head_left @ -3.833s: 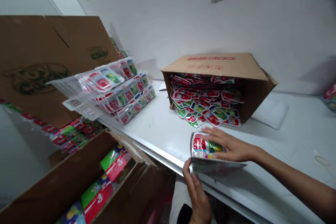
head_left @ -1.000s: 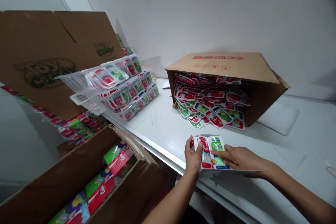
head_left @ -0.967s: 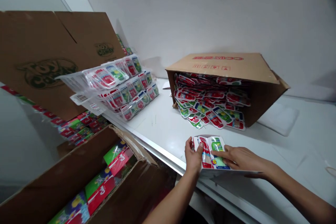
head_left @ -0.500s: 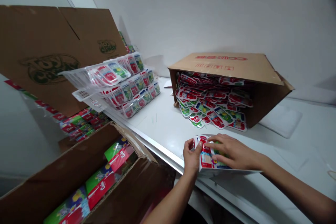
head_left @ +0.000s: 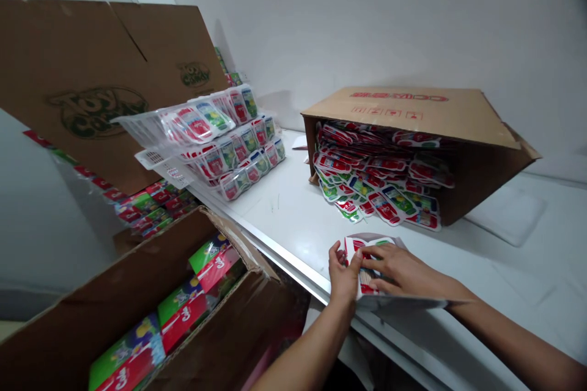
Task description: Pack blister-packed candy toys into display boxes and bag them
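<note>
Close to the table's front edge lies a small open-topped carton [head_left: 398, 242] with red and green candy packets [head_left: 365, 278] inside. My left hand [head_left: 343, 272] is closed round the carton's left side, thumb over the rim at the packets. Over the packets rests my right hand [head_left: 397, 266], its fingers stretched out and slightly apart, touching them. A grey flap [head_left: 426, 302] of the carton sticks out under my right wrist. Behind the hands, a big cardboard box [head_left: 408, 111] on its side spills loose flat packets [head_left: 387, 204] onto the table.
Clear plastic bags of packets [head_left: 229, 153] are stacked at the table's left. A deep brown carton [head_left: 257, 317] stands below the edge, holding printed candy boxes [head_left: 186, 311]. A large printed cardboard flap [head_left: 101, 67] rises behind it. A flat clear bag [head_left: 509, 214] lies right of the big box.
The view has shifted slightly. My left fingers have loosened a little at the carton's side, and my right hand has shifted slightly over the packets.
</note>
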`<state>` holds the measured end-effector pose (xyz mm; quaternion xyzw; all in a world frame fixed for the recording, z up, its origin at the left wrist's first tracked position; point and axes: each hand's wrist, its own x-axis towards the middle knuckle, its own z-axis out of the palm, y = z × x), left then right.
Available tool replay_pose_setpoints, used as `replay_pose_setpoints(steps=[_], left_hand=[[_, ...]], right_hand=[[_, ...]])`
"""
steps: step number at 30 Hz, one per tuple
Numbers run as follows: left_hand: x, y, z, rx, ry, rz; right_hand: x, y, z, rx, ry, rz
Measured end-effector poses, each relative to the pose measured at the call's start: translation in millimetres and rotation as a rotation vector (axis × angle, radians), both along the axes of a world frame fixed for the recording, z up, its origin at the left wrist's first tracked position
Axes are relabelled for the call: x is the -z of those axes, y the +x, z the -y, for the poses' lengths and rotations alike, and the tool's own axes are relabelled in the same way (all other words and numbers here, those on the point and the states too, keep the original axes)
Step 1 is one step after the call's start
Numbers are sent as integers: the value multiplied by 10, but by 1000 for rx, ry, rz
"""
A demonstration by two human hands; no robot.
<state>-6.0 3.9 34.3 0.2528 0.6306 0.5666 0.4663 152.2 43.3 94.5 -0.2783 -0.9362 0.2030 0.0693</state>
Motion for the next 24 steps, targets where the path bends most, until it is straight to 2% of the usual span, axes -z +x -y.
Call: replay_pose_setpoints(steps=[5, 9, 14, 16, 17, 18, 20, 21, 22, 24], left_hand=[[-54, -38, 2, 28, 98, -311], [-95, -95, 29, 108, 168, -388], [-68, -167, 57, 173, 209, -469], [-57, -187, 57, 175, 212, -500], [-52, -194, 54, 176, 213, -513], [-48, -199, 50, 178, 213, -523], [-41, -202, 41, 183, 215, -541], [-39, -203, 37, 187, 218, -549], [-39, -203, 35, 192, 221, -558], [-53, -206, 35, 208, 234, -581]], right_hand=[[27, 40, 24, 44, -88, -76], [23, 55, 36, 70, -136, -148], [7, 33, 42, 118, -70, -202], [0, 78, 42, 159, -10, -300], [9, 125, 45, 240, 28, -382], [32, 185, 52, 380, 62, -483], [129, 323, 86, 762, 68, -685], [202, 384, 113, 930, 16, -755], [285, 429, 145, 1030, -74, -799], [460, 453, 215, 1045, -297, -831]])
